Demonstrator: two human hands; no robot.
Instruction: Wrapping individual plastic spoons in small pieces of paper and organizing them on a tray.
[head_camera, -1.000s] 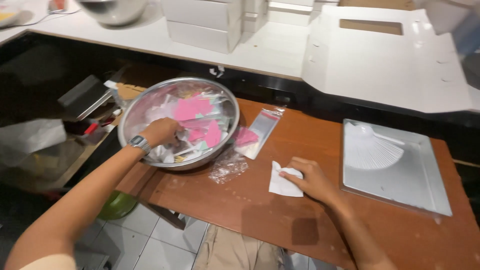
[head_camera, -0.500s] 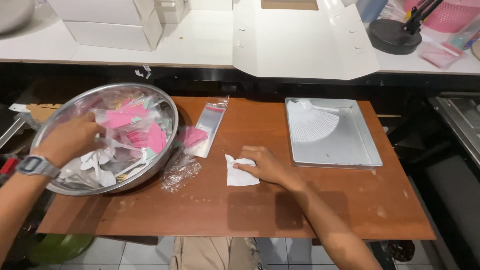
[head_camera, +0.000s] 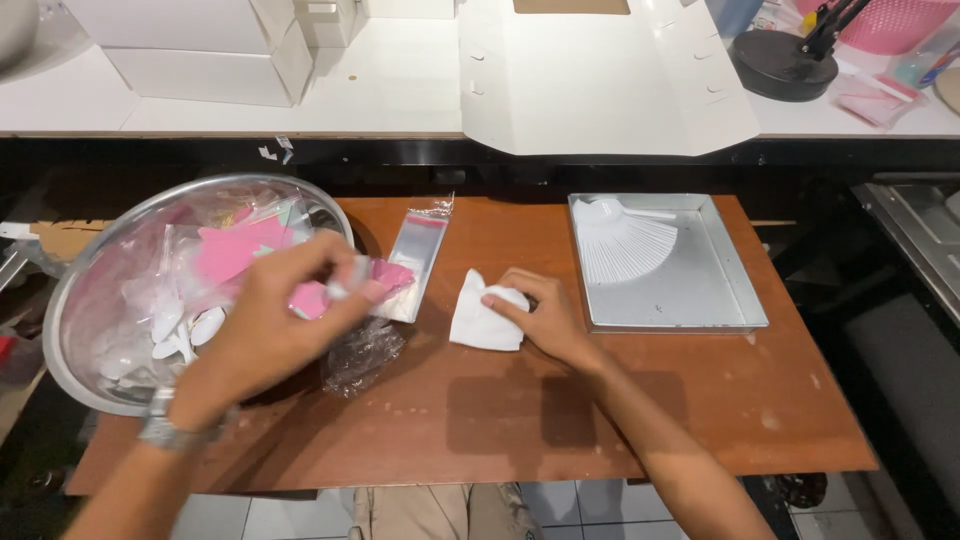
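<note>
1. On the brown table (head_camera: 600, 400), seen from the head camera, the left hand (head_camera: 275, 325) hovers over the right rim of a metal bowl (head_camera: 75, 300); its fingertips are pinched on a small pink packet (head_camera: 375, 280) with a clear plastic edge.
2. Inside the bowl lie more pink packets and white plastic pieces, mixed with clear wrappers.
3. Just beside the pinched packet, a long clear sleeve (head_camera: 420, 250) lies flat on the table, and a crumpled clear wrapper (head_camera: 360, 355) sits below it.
4. Near the middle, the right hand (head_camera: 545, 320) rests palm down, its fingers curled and pressing on a white folded paper (head_camera: 475, 325).
5. Right of that hand, a shallow metal tray (head_camera: 700, 290) holds an opened white fan (head_camera: 620, 245).
</note>
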